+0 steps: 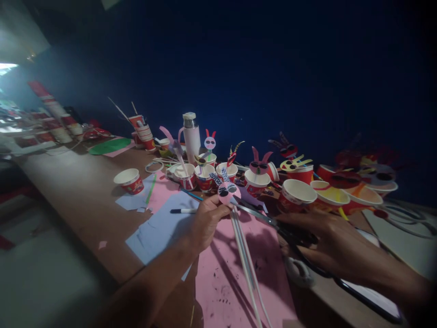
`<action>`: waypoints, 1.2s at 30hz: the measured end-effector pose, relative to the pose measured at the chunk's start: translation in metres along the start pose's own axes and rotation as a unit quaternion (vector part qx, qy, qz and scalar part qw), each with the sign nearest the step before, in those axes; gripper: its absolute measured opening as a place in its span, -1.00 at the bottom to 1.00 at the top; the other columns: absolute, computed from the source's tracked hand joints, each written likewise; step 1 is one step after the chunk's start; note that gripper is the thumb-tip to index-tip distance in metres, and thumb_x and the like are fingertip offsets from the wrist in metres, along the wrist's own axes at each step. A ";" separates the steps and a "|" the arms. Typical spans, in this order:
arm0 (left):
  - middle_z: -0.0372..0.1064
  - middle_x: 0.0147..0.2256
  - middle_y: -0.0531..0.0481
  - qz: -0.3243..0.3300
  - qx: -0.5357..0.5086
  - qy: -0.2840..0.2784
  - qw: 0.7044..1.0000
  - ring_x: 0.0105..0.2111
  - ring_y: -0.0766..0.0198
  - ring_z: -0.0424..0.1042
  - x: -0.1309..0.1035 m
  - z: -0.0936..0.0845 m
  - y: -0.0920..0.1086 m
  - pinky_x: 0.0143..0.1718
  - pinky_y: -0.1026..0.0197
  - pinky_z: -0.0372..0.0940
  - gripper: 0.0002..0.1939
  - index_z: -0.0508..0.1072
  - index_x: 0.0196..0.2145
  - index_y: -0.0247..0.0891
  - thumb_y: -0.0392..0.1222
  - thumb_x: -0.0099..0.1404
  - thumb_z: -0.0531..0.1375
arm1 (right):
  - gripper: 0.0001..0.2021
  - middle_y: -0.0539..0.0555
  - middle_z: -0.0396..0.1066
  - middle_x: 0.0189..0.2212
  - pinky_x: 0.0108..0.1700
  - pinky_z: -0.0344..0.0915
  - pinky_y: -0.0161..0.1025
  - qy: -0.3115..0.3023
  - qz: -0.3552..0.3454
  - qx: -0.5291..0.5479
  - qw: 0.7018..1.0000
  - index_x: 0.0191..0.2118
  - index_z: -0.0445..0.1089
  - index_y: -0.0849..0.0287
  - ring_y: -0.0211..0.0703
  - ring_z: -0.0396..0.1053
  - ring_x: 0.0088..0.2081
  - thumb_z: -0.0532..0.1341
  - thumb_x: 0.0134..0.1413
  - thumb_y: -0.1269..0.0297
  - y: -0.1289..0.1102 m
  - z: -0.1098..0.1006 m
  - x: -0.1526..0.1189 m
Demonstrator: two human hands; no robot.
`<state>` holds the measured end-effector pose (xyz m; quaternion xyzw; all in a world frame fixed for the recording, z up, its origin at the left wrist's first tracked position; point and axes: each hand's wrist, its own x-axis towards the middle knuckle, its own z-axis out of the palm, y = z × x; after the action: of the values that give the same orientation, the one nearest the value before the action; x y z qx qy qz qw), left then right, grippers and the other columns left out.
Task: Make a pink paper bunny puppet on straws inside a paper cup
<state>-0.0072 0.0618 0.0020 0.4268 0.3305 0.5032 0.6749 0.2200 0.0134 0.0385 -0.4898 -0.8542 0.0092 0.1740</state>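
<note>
The rabbit head (229,193) is pink (its ears (224,175) dark-squiggled), the wall (239,68) deep blue.

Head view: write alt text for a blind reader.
The left hand holds a pink paper rabbit face while the right hand holds scissors at its lower edge. Paper cups, several with long-eared faces, stand behind.

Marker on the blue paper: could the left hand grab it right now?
Probably not without letting go: the left hand pinches the pink rabbit face. The marker, though, lies close by that hand, nothing visible on top.
</note>
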 end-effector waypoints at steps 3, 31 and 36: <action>0.40 -0.50 0.03 0.001 0.006 -0.008 1.000 -0.46 0.38 0.33 -0.001 0.001 0.001 -0.36 0.32 0.17 -0.91 0.47 -0.43 -0.33 -0.33 0.03 0.20 | -0.65 -0.04 0.49 -0.31 -0.41 0.28 -0.29 -0.034 0.012 0.004 0.999 -0.08 0.34 -0.02 -0.14 0.42 -0.39 0.14 -0.06 0.38 0.001 0.001 0.001; 0.40 -0.53 0.01 0.011 -0.027 0.012 0.999 -0.50 0.36 0.34 0.001 0.002 0.000 -0.34 0.29 0.23 -0.88 0.51 -0.43 -0.35 -0.31 -0.01 0.24 | -0.71 0.08 0.49 -0.33 -0.47 0.14 -0.22 0.002 -0.042 -0.182 0.982 -0.10 0.38 0.00 -0.02 0.36 -0.37 0.14 -0.01 0.29 0.001 -0.006 -0.002; 0.40 -0.55 0.01 0.002 -0.031 0.021 0.999 -0.49 0.36 0.35 0.002 0.003 0.001 -0.33 0.30 0.23 -0.87 0.51 -0.46 -0.37 -0.29 -0.05 0.28 | -0.71 0.06 0.48 -0.33 -0.38 0.17 -0.18 0.014 -0.074 -0.167 0.983 -0.10 0.36 0.05 -0.06 0.39 -0.37 0.15 0.00 0.29 0.006 -0.004 -0.003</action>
<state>-0.0044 0.0627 0.0038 0.3961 0.3278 0.5235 0.6794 0.2278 0.0135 0.0397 -0.4478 -0.8749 -0.1534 0.1021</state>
